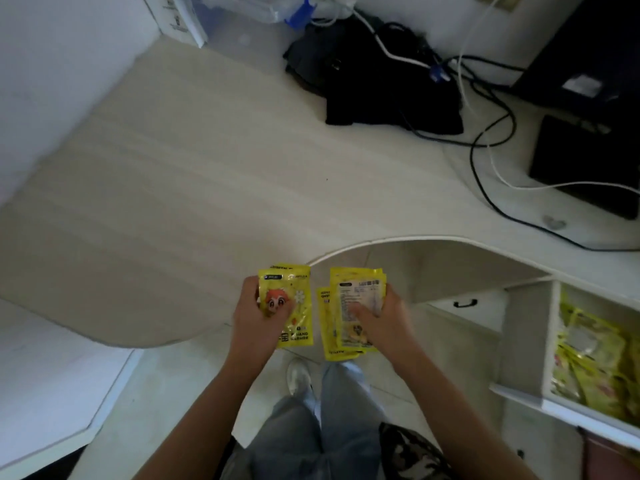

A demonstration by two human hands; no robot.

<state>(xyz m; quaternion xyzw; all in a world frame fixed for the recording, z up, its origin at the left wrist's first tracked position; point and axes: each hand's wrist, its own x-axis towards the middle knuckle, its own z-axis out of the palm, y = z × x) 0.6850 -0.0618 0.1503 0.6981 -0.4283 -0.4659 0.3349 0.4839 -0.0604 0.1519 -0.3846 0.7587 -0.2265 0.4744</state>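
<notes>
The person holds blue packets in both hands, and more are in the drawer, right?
No, the packets are yellow, not blue. The head view shows the left hand and the right hand each holding yellow packets, with more in the open drawer.

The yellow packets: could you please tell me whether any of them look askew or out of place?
Slightly. The stack in the right hand is fanned unevenly, with one packet sticking out left and below. The heap in the open drawer lies jumbled. The left hand holds its pair nearly aligned.

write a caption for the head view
Left hand holds yellow packets, right hand a second stack, beside an open drawer holding more.
</notes>
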